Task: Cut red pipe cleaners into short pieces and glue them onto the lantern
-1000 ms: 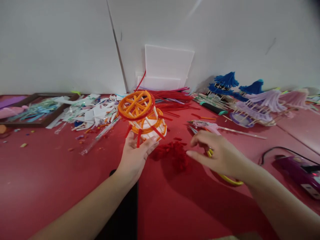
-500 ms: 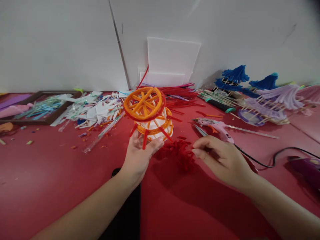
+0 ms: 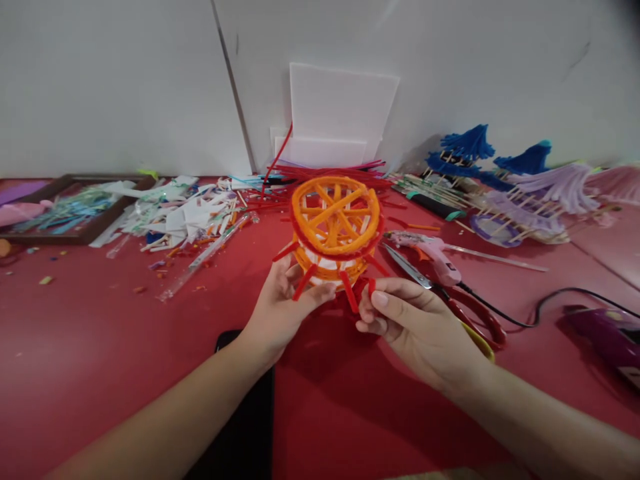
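Head view, and my left hand [image 3: 287, 303] is gripping the orange-and-white round model [image 3: 336, 212] by its lower part, thumb at the front, fingers round the side. The model is sitting right in the middle, over the red table [image 3: 325, 413], its spoked top tilting toward me. Red strips [image 3: 303, 283] are sticking out all around its lower ring! Over on the right, my right hand [image 3: 415, 327] is pinching a small red piece [image 3: 371, 287] between thumb and forefinger, just beside the strip nearest it. Scissors [image 3: 407, 265] are lying right by that hand, partly hidden, and a pink glue gun [image 3: 440, 260] is resting just behind them. White boards [image 3: 343, 107] are leaning against the wall beyond.
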`<state>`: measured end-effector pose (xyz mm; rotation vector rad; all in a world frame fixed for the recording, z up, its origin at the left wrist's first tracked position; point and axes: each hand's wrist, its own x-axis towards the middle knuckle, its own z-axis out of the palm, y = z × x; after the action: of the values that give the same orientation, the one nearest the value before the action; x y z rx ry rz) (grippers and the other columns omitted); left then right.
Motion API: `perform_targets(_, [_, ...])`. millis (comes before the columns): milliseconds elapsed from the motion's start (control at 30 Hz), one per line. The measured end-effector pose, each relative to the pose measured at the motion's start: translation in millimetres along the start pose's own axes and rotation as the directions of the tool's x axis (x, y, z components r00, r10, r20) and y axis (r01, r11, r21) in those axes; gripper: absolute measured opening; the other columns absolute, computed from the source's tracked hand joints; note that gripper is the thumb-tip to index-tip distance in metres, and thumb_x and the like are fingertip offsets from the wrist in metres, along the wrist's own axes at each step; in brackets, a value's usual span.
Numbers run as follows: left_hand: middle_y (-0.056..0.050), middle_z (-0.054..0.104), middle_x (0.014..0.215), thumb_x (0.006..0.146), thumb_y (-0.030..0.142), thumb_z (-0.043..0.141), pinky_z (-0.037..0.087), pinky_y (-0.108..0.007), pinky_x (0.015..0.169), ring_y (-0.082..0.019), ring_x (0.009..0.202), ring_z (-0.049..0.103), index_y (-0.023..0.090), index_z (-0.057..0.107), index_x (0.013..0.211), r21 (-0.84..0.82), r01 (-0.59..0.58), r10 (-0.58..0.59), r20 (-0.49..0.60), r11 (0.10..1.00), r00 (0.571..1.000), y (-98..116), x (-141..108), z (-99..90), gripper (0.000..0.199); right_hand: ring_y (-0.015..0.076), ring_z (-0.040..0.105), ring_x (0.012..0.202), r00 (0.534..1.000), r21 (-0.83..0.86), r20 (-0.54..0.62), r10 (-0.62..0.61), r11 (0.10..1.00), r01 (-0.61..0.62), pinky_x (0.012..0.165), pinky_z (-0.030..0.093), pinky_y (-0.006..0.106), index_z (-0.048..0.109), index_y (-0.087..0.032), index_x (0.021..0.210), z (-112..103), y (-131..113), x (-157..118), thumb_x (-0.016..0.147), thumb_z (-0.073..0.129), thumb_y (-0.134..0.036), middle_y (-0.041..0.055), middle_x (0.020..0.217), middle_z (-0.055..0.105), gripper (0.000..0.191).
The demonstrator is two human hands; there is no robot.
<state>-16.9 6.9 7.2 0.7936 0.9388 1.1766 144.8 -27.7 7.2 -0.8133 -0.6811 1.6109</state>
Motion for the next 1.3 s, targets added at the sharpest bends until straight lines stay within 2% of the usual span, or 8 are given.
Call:
perform_targets(100, [-0.005, 0.072, 0.106, 0.054, 0.01, 0.087, 0.06, -0.025, 0.072, -0.019, 0.09, 0.072, 0.019, 0.062, 0.092, 0.008, 0.015, -0.015, 0.032, 1.0, 0.999, 0.0, -0.4, -0.2, 0.046, 0.0067, 0.068, 0.057, 1.0, 0.024, -0.003, -0.025, 0.999, 0.025, 0.059, 0.06, 0.015, 0.075, -0.023, 0.072, 0.6, 1.0, -1.8, 0.067, 0.086, -0.024, -0.0044, 0.063, 0.072, 0.013])
perform_targets(200, [-0.004, 0.072, 0.105, 0.059, 0.013, 0.086, 0.06, -0.026, 0.072, -0.019, 0.09, 0.071, 0.019, 0.064, 0.095, 0.009, 0.001, -0.001, 0.055, 1.0, 0.998, -1.3, -0.1, -1.2, 0.042, 0.0064, 0.068, 0.059, 0.999, 0.067, -0.002, -0.033, 0.997, 0.033, 0.061, 0.06, 0.016, 0.069, -0.024, 0.072, -1.8, 4.6, -1.4, 0.069, 0.084, -0.02, -0.0067, 0.063, 0.071, 0.016])
perform_targets(400, [-0.006, 0.07, 0.116, 0.057, 0.012, 0.085, 0.06, -0.026, 0.078, -0.026, 0.12, 0.061, 0.02, 0.066, 0.093, 0.016, -0.03, 0.029, 0.005, 0.999, 1.0, -1.4, -0.8, 0.9, 0.041, 0.0081, 0.07, 0.064, 0.999, 0.079, -0.019, -0.033, 0.996, 0.035, 0.062, 0.061, 0.018, 0.061, -0.025, 0.078, -6.9, 8.7, 2.5, 0.066, 0.087, -0.022, -0.0105, 0.067, 0.07, 0.029])
perform_targets(567, [-0.006, 0.071, 0.116, 0.052, 0.007, 0.086, 0.061, -0.029, 0.08, -0.029, 0.123, 0.06, 0.02, 0.066, 0.092, -0.011, -0.012, 0.012, -0.007, 1.0, 1.0, -0.4, -1.5, 2.4, 0.046, 0.0083, 0.069, 0.06, 0.999, 0.027, -0.02, -0.046, 0.999, 0.046, 0.058, 0.058, 0.017, 0.056, -0.024, 0.076, -5.6, 5.1, 2.0, 0.066, 0.085, -0.022, -0.0106, 0.062, 0.067, 0.031])
perform_targets(733, [-0.003, 0.073, 0.114, 0.05, 0.003, 0.086, 0.057, -0.032, 0.095, -0.027, 0.125, 0.059, 0.021, 0.067, 0.092, -0.008, -0.036, 0.036, 0.016, 0.999, 0.999, -1.6, -1.1, 1.6, 0.05, 0.0065, 0.066, 0.058, 0.998, 0.021, 0.004, -0.067, 0.998, 0.067, 0.058, 0.056, 0.016, 0.055, -0.024, 0.076, -4.3, 3.7, 1.5, 0.068, 0.082, -0.019, -0.0105, 0.064, 0.066, 0.029])
perform_targets(833, [-0.002, 0.073, 0.113, 0.049, 0.003, 0.086, 0.055, -0.035, 0.098, -0.027, 0.125, 0.059, 0.022, 0.067, 0.094, 0.001, -0.03, 0.03, 0.026, 1.0, 0.999, -2.6, -0.5, 0.6, 0.052, 0.0061, 0.065, 0.058, 0.997, 0.016, 0.003, -0.072, 0.997, 0.072, 0.058, 0.055, 0.016, 0.053, -0.023, 0.072, -3.5, 3.6, 2.0, 0.068, 0.082, -0.018, -0.011, 0.062, 0.064, 0.03])
perform_targets(1033, [-0.003, 0.073, 0.113, 0.051, 0.001, 0.085, 0.056, -0.032, 0.097, -0.024, 0.119, 0.064, 0.021, 0.067, 0.095, -0.002, -0.022, 0.022, 0.029, 1.0, 0.999, -2.4, -0.4, 0.3, 0.053, 0.0059, 0.065, 0.058, 0.997, -0.005, -0.004, -0.072, 0.997, 0.072, 0.059, 0.055, 0.017, 0.052, -0.024, 0.076, -4.7, 4.7, 2.8, 0.069, 0.081, -0.019, -0.0118, 0.064, 0.063, 0.031])
perform_targets(1300, [-0.003, 0.075, 0.104, 0.05, 0.005, 0.088, 0.061, -0.026, 0.076, -0.021, 0.094, 0.072, 0.022, 0.066, 0.086, -0.022, -0.015, 0.016, 0.055, 1.0, 0.998, -3.1, 0.6, -0.6, 0.045, 0.0072, 0.062, 0.055, 0.996, -0.045, -0.051, -0.074, 0.996, 0.072, 0.055, 0.053, 0.019, 0.053, -0.025, 0.075, -4.8, 6.4, 2.6, 0.065, 0.082, -0.02, -0.0105, 0.063, 0.063, 0.031])
